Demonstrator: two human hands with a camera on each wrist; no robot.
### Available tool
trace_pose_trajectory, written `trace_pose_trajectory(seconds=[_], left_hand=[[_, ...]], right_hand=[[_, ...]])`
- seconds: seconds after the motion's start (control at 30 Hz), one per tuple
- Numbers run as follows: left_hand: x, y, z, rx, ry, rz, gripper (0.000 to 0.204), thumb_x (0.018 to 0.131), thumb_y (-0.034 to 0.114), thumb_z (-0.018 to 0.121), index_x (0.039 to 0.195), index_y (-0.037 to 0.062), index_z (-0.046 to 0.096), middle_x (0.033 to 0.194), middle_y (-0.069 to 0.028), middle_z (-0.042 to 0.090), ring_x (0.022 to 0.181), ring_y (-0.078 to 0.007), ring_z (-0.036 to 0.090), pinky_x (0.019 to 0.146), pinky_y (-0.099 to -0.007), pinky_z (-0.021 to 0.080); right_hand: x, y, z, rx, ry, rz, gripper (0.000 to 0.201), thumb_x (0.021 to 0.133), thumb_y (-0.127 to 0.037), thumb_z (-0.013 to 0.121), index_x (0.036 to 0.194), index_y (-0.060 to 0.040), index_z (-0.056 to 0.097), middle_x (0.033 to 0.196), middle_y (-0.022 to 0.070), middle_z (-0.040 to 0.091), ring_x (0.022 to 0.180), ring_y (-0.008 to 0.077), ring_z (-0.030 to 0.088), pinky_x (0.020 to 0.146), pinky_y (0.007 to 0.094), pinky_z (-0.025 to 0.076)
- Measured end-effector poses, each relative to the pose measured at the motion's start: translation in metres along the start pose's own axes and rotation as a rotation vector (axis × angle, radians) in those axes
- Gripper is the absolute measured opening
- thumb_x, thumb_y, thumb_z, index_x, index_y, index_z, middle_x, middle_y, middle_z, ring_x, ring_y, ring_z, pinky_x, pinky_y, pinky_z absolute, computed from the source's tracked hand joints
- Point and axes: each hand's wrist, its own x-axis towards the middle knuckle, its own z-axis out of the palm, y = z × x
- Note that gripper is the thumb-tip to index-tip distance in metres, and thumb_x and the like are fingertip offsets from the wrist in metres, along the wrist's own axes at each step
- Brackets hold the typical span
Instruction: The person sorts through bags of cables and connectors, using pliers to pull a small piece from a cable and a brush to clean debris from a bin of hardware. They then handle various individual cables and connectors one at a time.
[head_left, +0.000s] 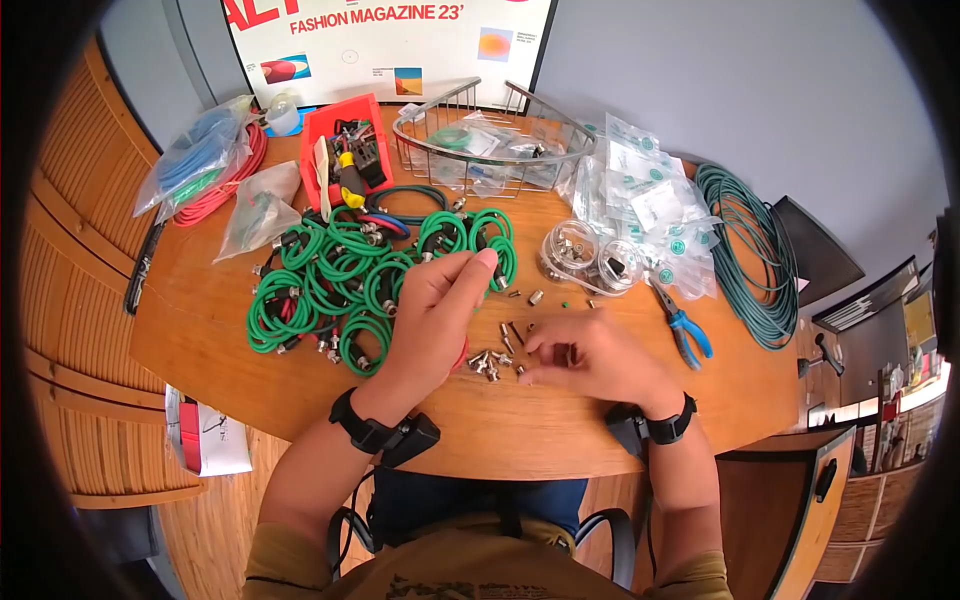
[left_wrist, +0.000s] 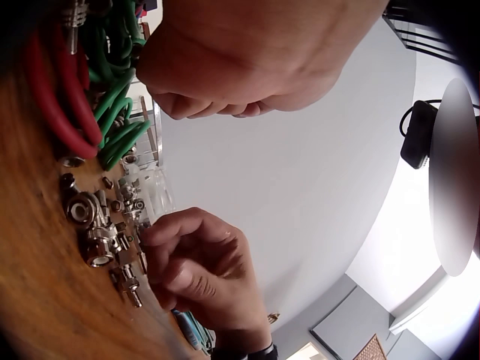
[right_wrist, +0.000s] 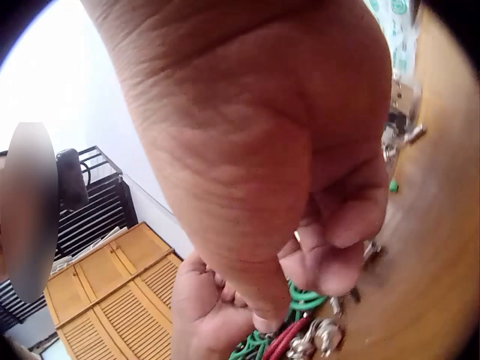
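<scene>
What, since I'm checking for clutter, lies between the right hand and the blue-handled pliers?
Bare wooden tabletop: in the head view, nothing lies between the right hand and the pliers.

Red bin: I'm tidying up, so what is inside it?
The red bin holds black items, with a yellow-and-black handle sticking out over its near edge. Its floor is covered, so what lies lowest cannot be seen.

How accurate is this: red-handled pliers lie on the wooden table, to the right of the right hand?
The color is wrong: the head view shows blue-handled pliers lying on the wooden table, to the right of the right hand.
</scene>
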Motion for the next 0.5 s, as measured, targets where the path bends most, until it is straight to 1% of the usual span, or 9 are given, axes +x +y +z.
trace_pose_trajectory(seconds=[0.07,0.1,0.13,0.23,0.3,0.33,0.4,0.43,0.5], left_hand=[[-0.001,0.001,0.0,0.001,-0.012,-0.021,0.043,0.11,0.025,0.061,0.073,0.006,0.052,0.068,0.0086,0.039,0.064,-0.0025,0.032,0.057,-0.0275,0.025],[0.0,0.001,0.001,0.009,-0.002,-0.009,0.043,0.11,0.025,0.06,0.071,0.009,0.049,0.066,0.009,0.037,0.059,-0.0021,0.027,0.053,-0.0268,0.02],[0.0,0.001,0.003,0.015,0.007,0.004,0.044,0.109,0.024,0.06,0.07,0.0119,0.046,0.065,0.0094,0.035,0.055,-0.0016,0.022,0.05,-0.0261,0.015],[0.0,0.0,0.002,0.012,0.008,0.013,0.043,0.109,0.024,0.06,0.07,0.0115,0.048,0.065,0.0094,0.036,0.055,-0.0015,0.023,0.05,-0.0257,0.016],[0.001,-0.002,0.002,-0.002,0.014,0.018,0.042,0.109,0.024,0.061,0.071,0.0111,0.049,0.066,0.0092,0.037,0.055,-0.0013,0.023,0.05,-0.0255,0.016],[0.001,-0.003,0.002,-0.01,0.013,0.02,0.041,0.109,0.023,0.061,0.072,0.0108,0.05,0.066,0.0091,0.039,0.056,-0.0012,0.024,0.05,-0.0252,0.016],[0.0,-0.002,0.0,-0.011,0.007,0.016,0.041,0.109,0.023,0.061,0.072,0.0105,0.051,0.067,0.009,0.039,0.056,-0.0011,0.024,0.05,-0.0251,0.016],[0.0,-0.002,0.0,-0.011,-0.001,0.008,0.04,0.109,0.023,0.061,0.072,0.0103,0.052,0.067,0.0089,0.04,0.056,-0.001,0.025,0.05,-0.025,0.017],[-0.002,0.0,0.003,-0.007,0.003,0.001,0.04,0.11,0.023,0.06,0.072,0.0103,0.052,0.067,0.0088,0.04,0.056,-0.001,0.025,0.05,-0.0249,0.017]], right_hand=[[0.001,-0.003,0.005,-0.098,-0.122,-0.009,0.024,0.086,-0.019,0.086,0.094,-0.0021,0.071,0.075,0.0103,0.069,0.065,0.0257,0.068,0.061,0.0367,0.053],[0.0,0.001,0.008,-0.157,-0.157,0.011,0.021,0.086,-0.015,0.084,0.095,-0.0025,0.07,0.077,0.0121,0.069,0.067,0.0295,0.069,0.063,0.0381,0.054],[-0.001,0.002,0.008,-0.159,-0.154,0.011,0.021,0.086,-0.015,0.084,0.095,-0.0025,0.07,0.077,0.0121,0.069,0.067,0.0295,0.069,0.063,0.0381,0.054],[-0.002,0.001,0.005,-0.107,-0.125,-0.027,0.014,0.088,-0.008,0.079,0.095,-0.0021,0.069,0.076,0.0106,0.069,0.064,0.0254,0.069,0.061,0.0359,0.054],[-0.003,-0.003,0.0,-0.052,0.208,0.031,0.014,0.088,-0.004,0.078,0.096,-0.0015,0.068,0.074,0.0086,0.07,0.066,0.0196,0.07,0.06,0.0324,0.055],[-0.002,0.002,-0.001,-0.055,0.204,0.028,0.014,0.088,-0.004,0.078,0.096,-0.0015,0.068,0.074,0.0086,0.07,0.066,0.0196,0.07,0.06,0.0324,0.055],[0.005,0.01,-0.006,-0.159,0.588,0.019,0.016,0.088,-0.002,0.079,0.097,-0.0011,0.066,0.08,0.0093,0.072,0.068,0.0156,0.07,0.059,0.0299,0.055],[0.008,0.008,-0.008,-0.198,0.666,0.099,0.016,0.09,-0.002,0.08,0.099,-0.0017,0.068,0.082,0.0098,0.072,0.066,0.0158,0.069,0.058,0.0295,0.054],[0.019,0.008,-0.012,-0.278,0.727,0.064,0.017,0.09,-0.002,0.08,0.102,-0.0012,0.068,0.084,0.0101,0.073,0.065,0.0161,0.068,0.058,0.0292,0.054]])
